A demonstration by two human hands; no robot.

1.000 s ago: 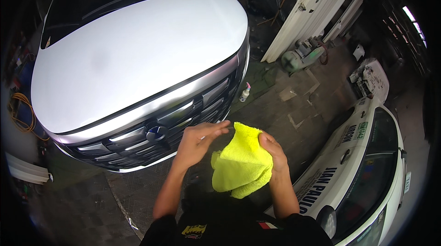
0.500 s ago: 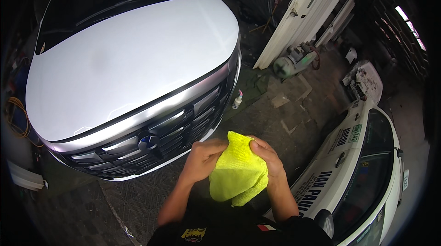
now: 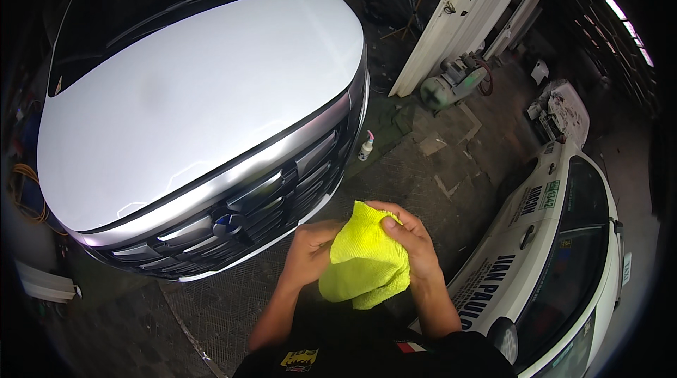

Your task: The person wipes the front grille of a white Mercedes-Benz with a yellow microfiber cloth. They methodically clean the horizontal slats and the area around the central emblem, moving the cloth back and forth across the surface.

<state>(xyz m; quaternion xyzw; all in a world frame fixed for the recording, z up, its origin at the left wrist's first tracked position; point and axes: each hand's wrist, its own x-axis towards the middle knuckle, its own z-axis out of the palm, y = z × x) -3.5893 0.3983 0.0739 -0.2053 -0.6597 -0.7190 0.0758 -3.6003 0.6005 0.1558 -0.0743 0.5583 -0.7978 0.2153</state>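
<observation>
A bright yellow-green microfibre cloth [image 3: 363, 254] is bunched between both my hands, its lower part folded over and hanging down. My left hand [image 3: 310, 251] grips the cloth's left side; its fingertips are hidden behind the fabric. On the other side my right hand [image 3: 412, 240] is closed round the upper right part, thumb pressed on the front. Ahead and to the left stands a white car's hood [image 3: 204, 89], above a dark grille [image 3: 240, 219] with chrome trim. The cloth is held apart from the car.
A white spray bottle [image 3: 366, 146] with a pink top stands on the floor by the car's front corner. Close on my right is a white car with lettering [image 3: 518, 244]. Farther back are a green air compressor [image 3: 451, 84] and a leaning white panel [image 3: 462, 15]. An orange hose [image 3: 28, 194] lies far left.
The cloth's lower fold has drawn up slightly, and my right fingers have shifted over its top edge. Both hands still hold it. The view has tilted a little.
</observation>
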